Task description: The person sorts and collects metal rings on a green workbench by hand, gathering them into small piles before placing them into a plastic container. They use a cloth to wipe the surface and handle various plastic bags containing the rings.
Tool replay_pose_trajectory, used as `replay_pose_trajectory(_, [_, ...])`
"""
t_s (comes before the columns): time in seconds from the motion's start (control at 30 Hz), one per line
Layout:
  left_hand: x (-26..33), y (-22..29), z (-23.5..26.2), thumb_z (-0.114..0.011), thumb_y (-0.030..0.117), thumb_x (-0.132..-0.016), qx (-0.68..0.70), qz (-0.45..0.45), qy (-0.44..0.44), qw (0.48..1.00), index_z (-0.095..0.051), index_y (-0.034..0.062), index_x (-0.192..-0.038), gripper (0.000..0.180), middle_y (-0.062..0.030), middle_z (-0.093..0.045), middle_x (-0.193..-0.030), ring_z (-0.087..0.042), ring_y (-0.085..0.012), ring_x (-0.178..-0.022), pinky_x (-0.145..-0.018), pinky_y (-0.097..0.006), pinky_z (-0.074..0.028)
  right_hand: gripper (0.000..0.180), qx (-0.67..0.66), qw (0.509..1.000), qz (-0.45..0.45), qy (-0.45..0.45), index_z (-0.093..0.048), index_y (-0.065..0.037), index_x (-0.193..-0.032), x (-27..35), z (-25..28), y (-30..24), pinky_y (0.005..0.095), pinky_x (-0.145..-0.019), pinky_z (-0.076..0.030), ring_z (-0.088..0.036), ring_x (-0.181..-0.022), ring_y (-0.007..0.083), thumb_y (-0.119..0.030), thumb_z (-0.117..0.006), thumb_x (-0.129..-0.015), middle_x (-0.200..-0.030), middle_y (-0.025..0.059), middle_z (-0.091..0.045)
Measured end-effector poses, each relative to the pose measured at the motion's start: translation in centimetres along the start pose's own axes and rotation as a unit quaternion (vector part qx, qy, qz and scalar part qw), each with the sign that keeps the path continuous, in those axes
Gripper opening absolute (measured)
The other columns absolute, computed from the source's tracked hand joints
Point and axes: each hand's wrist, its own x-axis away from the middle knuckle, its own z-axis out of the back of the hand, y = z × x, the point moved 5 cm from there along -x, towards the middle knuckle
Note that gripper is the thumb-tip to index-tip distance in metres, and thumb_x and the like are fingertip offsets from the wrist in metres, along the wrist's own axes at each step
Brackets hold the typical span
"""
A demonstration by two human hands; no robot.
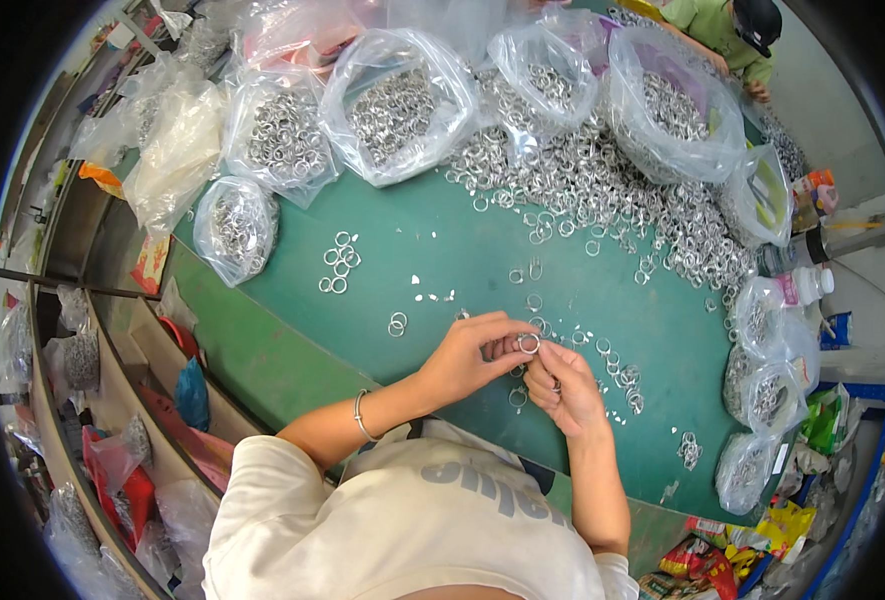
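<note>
Our L hand (474, 350) & R hand (570, 392) pinch one metal ring (529, 353) above the green surface (362, 225), w/ ring-filled clear bags (387, 176) + loose-ring heap (602, 180) crowding far side.

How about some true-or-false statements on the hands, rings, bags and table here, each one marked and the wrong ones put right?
1. The left hand and right hand meet at a metal ring. True.
2. The bracelet is on the right arm. False: it is on the left arm.
3. The table has a green top. True.
4. The bags along its far side are black and opaque. False: they are see-through, with rings showing inside.
5. The big heap of rings lies beyond the hands. True.
</note>
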Motion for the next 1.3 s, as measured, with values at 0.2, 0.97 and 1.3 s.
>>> replay_pose_trajectory(0.2, [-0.4,-0.5,1.2,-0.070,0.004,-0.073,0.008,0.033,0.013,0.999,-0.065,0.0052,-0.100,0.028,-0.0003,-0.054,-0.068,-0.045,-0.0068,-0.058,-0.054,-0.022,-0.040,0.018,0.023,0.998,0.045,0.045,-0.055,-0.001,-0.094,0.9,0.7,0.0,0.0201,-0.037,-0.019,-0.025,-0.041,0.0046,-0.017,-0.046,-0.093,-0.051,-0.0051,-0.031])
replay_pose_trajectory(0.97, [-6.0,0.4,3.7,-0.072,0.005,-0.070,-0.099,-0.077,0.096,0.987,-0.064,0.0072,-0.099,0.030,-0.0034,-0.058,-0.072,-0.051,-0.0134,-0.061,-0.056,-0.026,-0.041,0.016,-0.017,0.996,0.043,0.074,-0.054,-0.001,-0.089,3.2,1.6,3.1,0.0205,-0.035,-0.022,-0.029,-0.039,0.0058,-0.014,-0.045,-0.093,-0.049,-0.0025,-0.033])
replay_pose_trajectory(1.3, [-9.9,0.9,6.1,-0.070,0.001,-0.066,-0.183,-0.141,0.172,0.958,-0.062,0.0040,-0.094,0.029,-0.0064,-0.056,-0.073,-0.055,-0.0213,-0.071,-0.067,-0.032,-0.045,0.018,-0.016,0.996,0.047,0.079,-0.054,-0.001,-0.090,3.2,2.2,3.4,0.0209,-0.033,-0.021,-0.027,-0.037,0.0061,-0.016,-0.045,-0.094,-0.048,-0.0024,-0.032])
